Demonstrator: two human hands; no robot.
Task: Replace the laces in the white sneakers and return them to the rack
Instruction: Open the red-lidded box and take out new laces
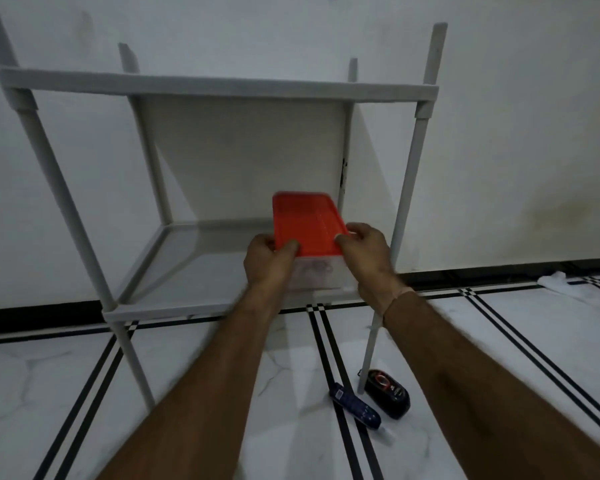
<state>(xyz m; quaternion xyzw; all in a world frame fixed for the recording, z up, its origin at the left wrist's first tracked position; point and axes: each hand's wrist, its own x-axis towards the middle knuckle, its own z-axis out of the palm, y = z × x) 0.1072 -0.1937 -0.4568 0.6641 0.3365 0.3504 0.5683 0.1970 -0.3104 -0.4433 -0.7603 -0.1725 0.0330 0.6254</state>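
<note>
Standing against the white wall in the centre and left of the frame, a grey rack (222, 88) with two shelves is shown from the front and slightly above. A box (314, 275) with a clear body and a red lid (307, 223) is held at the right front corner of the lower shelf (174, 271); whether its base touches the shelf cannot be told, as the box is slightly blurred. The box is grasped from both sides. The left hand (267, 265) is curled round its left near corner, with the thumb laid on the lid. The right hand (368, 254) is curled round its right edge, with the thumb tip set on the lid rim. Both forearms are extended from the bottom of the frame. On the white floor (222, 393) with black stripes, in the lower right of centre, a dark blue tube (355, 405) and a black object (388, 393) with a red mark are seen just beside the front right leg of the rack. A white cloth (555, 280) is seen at the right edge, near the wall.
</note>
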